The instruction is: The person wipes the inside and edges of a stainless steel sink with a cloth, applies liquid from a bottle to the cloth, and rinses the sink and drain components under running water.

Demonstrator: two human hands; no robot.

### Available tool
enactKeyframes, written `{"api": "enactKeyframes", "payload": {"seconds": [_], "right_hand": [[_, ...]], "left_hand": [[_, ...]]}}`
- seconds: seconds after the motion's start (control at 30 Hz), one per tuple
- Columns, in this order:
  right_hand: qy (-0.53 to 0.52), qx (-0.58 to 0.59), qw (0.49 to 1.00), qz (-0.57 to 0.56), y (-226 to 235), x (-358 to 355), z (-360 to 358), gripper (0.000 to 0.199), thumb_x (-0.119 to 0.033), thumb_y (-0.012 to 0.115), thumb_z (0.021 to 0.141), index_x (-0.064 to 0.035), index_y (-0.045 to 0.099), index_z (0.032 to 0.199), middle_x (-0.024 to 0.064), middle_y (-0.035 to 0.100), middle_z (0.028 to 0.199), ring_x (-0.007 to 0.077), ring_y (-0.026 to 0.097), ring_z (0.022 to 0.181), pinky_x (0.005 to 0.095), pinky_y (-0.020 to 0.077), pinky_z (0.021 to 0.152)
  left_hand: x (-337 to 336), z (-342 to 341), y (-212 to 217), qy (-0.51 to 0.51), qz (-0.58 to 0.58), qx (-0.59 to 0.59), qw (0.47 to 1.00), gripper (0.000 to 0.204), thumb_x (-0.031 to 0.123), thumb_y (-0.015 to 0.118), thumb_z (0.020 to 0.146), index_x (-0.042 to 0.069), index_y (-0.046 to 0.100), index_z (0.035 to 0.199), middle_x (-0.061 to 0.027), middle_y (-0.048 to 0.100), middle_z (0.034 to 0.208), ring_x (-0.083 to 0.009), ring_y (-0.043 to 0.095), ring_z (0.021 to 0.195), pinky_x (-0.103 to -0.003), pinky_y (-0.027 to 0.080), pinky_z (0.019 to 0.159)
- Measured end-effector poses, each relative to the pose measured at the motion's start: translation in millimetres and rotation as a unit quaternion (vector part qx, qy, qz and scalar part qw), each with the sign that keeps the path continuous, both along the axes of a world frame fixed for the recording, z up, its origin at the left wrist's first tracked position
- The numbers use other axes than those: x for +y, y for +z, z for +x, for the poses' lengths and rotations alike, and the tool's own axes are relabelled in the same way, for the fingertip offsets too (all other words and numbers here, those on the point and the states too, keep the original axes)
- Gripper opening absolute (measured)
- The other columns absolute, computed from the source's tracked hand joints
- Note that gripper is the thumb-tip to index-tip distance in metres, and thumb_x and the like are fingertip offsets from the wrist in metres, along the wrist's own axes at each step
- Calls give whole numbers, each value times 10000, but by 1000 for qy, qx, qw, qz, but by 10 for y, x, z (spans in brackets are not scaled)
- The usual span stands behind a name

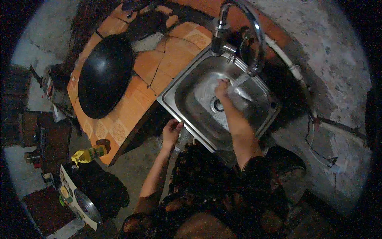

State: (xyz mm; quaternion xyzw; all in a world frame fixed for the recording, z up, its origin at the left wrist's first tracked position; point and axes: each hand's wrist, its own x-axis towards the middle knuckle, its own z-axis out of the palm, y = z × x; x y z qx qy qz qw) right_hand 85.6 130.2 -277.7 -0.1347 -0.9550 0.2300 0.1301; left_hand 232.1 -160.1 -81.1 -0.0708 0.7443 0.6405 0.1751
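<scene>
My right hand reaches down into a square steel sink, just left of the falling water. Its fingers are curled together, and anything in them is too blurred to make out. From the curved chrome faucet a stream of water runs into the basin. Wet sheen and some foam show on the sink bottom around the round drain. At the sink's near left edge, my left hand is closed, with bent fingers and thumb against the rim.
Left of the sink, an orange tiled counter carries a large black wok. A yellow bottle stands by its near corner. Lower left is a gas stove. A pale pipe runs along the wall at right.
</scene>
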Motion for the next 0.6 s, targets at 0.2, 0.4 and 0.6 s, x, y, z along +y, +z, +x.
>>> {"api": "enactKeyframes", "payload": {"seconds": [0.2, 0.4, 0.6], "right_hand": [[105, -146, 977, -118, 369, -1261, 521, 287, -128, 486, 805, -65, 518, 1083, 146, 558, 1017, 274, 533, 911, 377, 435, 757], [321, -175, 930, 49, 414, -205, 1883, 173, -110, 484, 768, -31, 579, 889, 127, 570, 822, 283, 547, 794, 410, 439, 742], [69, -188, 949, 243, 477, 638, 1057, 142, -48, 469, 780, -24, 573, 875, 143, 568, 872, 281, 579, 769, 384, 481, 675]], "left_hand": [[-64, -94, -51, -27, -16, -17, 999, 151, 164, 645, 802, 16, 629, 830, 10, 603, 760, -75, 496, 698, -221, 414, 649], [-231, -276, -343, -79, -8, -48, 996, 169, 160, 707, 745, 14, 621, 759, 9, 583, 745, -86, 497, 703, -242, 411, 672], [-227, -169, -150, 4, 34, -133, 991, 187, 144, 729, 721, 18, 599, 767, 3, 592, 767, -88, 505, 722, -230, 411, 698]]}}
